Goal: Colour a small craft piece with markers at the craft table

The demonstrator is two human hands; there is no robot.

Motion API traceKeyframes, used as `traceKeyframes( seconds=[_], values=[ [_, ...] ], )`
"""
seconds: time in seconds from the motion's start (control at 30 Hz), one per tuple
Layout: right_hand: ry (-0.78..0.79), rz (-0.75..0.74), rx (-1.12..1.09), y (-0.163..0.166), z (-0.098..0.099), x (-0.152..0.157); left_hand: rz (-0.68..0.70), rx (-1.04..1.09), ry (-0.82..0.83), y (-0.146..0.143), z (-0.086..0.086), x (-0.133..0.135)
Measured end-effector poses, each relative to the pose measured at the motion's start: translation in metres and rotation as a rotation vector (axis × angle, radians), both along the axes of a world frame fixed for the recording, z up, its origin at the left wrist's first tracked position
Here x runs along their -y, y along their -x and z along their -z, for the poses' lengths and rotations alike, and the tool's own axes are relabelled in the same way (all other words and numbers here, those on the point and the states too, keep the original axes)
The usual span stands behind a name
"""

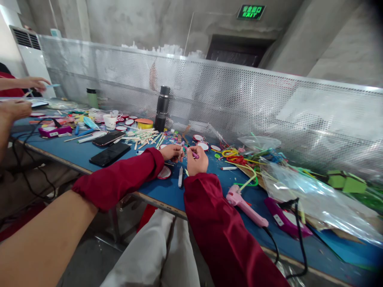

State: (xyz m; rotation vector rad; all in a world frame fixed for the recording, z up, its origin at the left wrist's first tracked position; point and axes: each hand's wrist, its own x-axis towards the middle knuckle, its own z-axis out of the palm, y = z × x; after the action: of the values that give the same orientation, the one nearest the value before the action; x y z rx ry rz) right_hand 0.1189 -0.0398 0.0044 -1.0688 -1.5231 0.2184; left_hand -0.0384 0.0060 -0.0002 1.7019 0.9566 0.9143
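Above the blue table's front part, my left hand [171, 152] pinches something small and pale that I cannot make out. Close beside it, my right hand [198, 161] is closed around a purple marker pen [195, 155], its tip pointing toward the left fingers. On the table just below the hands lies a capped white marker pen [180, 177]. A round white disc with a red rim [164, 172] sits under my left wrist, partly hidden by the sleeve. More such discs [203, 146] lie behind the hands.
A pink glue gun [247, 206] and a purple power strip [287, 219] with cords lie right. Left are two phones [110, 154], wooden sticks [143, 137], a paper cup [110, 121] and a black bottle [162, 108]. Another person's hand [34, 83] shows far left.
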Motion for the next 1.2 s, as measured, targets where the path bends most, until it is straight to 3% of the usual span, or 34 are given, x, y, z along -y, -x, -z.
traceKeyframes(
  seconds=[1.2],
  values=[
    [-0.004,-0.020,-0.007,-0.0010,0.0020,-0.0035,0.007,-0.017,-0.014,-0.0009,0.0009,-0.0011]
  ],
)
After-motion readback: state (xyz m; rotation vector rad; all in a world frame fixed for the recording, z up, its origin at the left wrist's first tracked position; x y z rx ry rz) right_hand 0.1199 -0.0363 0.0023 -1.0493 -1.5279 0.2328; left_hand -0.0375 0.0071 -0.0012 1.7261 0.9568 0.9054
